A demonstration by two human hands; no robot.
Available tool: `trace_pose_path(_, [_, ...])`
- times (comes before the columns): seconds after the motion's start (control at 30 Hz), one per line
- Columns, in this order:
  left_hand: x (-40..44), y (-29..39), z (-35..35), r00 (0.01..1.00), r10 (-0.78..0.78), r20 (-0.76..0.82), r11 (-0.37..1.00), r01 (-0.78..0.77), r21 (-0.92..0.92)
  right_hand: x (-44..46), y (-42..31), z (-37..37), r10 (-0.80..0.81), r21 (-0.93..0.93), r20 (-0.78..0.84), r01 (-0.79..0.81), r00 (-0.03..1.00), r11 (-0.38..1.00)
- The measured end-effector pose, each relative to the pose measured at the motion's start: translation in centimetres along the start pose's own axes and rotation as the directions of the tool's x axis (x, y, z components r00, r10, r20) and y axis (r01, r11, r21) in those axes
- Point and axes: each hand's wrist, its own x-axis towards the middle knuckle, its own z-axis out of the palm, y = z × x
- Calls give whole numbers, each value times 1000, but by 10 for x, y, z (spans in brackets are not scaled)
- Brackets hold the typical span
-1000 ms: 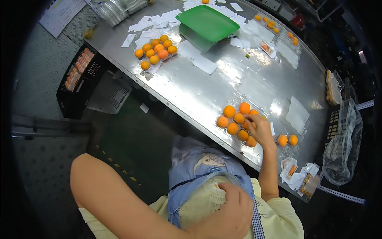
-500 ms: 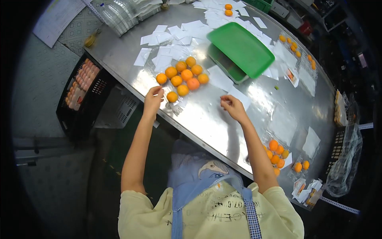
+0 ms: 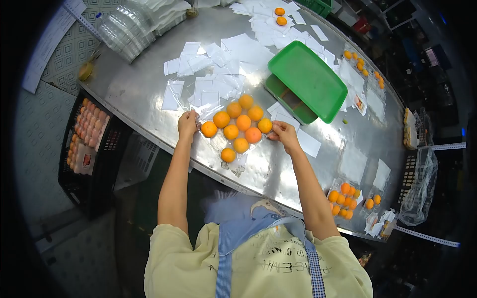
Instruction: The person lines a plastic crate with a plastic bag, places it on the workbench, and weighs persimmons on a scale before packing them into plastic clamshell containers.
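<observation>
Several oranges (image 3: 243, 122) sit grouped in a clear plastic tray (image 3: 217, 143) on the metal table in front of me. At the tray's left edge, my left hand (image 3: 188, 125) is closed, fingers pinched on the clear plastic. My right hand (image 3: 285, 136) is also closed, with its fingertips at the tray's right edge, right beside an orange (image 3: 265, 125). Behind the right hand stands a green tub with a tilted green lid (image 3: 309, 79). White paper cards (image 3: 203, 89) lie scattered behind the oranges.
A second group of oranges (image 3: 345, 199) is at the table's right end, near loose plastic sheets (image 3: 354, 160). Stacked clear trays (image 3: 126, 32) stand at the back left. Below the left table edge is a black crate (image 3: 107, 151) with packed fruit.
Both hands have closed in on the tray's two sides; the left was nearer the front edge and the right was apart from it. The view has shifted, too.
</observation>
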Motion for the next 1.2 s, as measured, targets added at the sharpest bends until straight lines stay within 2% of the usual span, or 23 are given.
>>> trace_pose_path(0.1, [-30, 28, 1, 998, 65, -19, 998, -65, 10, -12, -3, 3, -45, -116, 16, 46, 999, 992])
trace_pose_path(0.13, [-27, 26, -3, 996, 90, 1, 996, -90, 17, -19, -6, 9, -46, -102, 0, 46, 999, 994])
trace_pose_path(0.23, [-24, 31, -16, 960, 278, 3, 935, -272, 226, -45, -18, 20, -53, -49, -33, 51, 998, 997])
trace_pose_path(0.27, [-22, 36, -22, 944, 326, 52, 916, -329, 229, -54, -26, 23, -50, -22, -42, 49, 998, 999])
trace_pose_path(0.37, [-47, 102, -10, 956, 267, 118, 952, -281, 121, -76, -48, 20, -19, 100, -87, 27, 996, 995])
trace_pose_path(0.43, [-44, 137, 11, 924, 320, 209, 923, -354, 149, -85, -65, 11, -39, 190, -141, 66, 989, 980])
trace_pose_path(0.57, [-27, 207, 88, 808, 454, 376, 815, -547, 192, -88, -87, -19, -96, 328, -289, 193, 952, 925])
trace_pose_path(0.67, [-6, 248, 170, 722, 431, 542, 758, -615, 217, -81, -103, -45, -141, 368, -415, 308, 899, 877])
trace_pose_path(0.83, [35, 268, 317, 556, 534, 637, 600, -780, 178, -61, -122, -79, -139, 347, -586, 403, 798, 847])
trace_pose_path(0.87, [39, 270, 340, 512, 531, 675, 552, -814, 183, -56, -120, -86, -129, 352, -607, 410, 785, 841])
trace_pose_path(0.9, [40, 273, 359, 545, 438, 715, 586, -776, 233, -49, -117, -94, -116, 359, -625, 417, 772, 835])
trace_pose_path(0.97, [58, 264, 400, 492, 444, 749, 482, -835, 264, -39, -112, -105, -106, 377, -633, 425, 767, 823])
trace_pose_path(1.07, [66, 256, 428, 569, 333, 752, 515, -778, 361, -27, -106, -107, -82, 391, -633, 409, 769, 824])
trace_pose_path(1.17, [85, 242, 440, 565, 283, 775, 488, -780, 391, -19, -102, -105, -54, 373, -621, 355, 782, 857])
trace_pose_path(1.2, [87, 239, 441, 582, 258, 771, 522, -755, 396, -17, -100, -105, -48, 350, -628, 337, 777, 874])
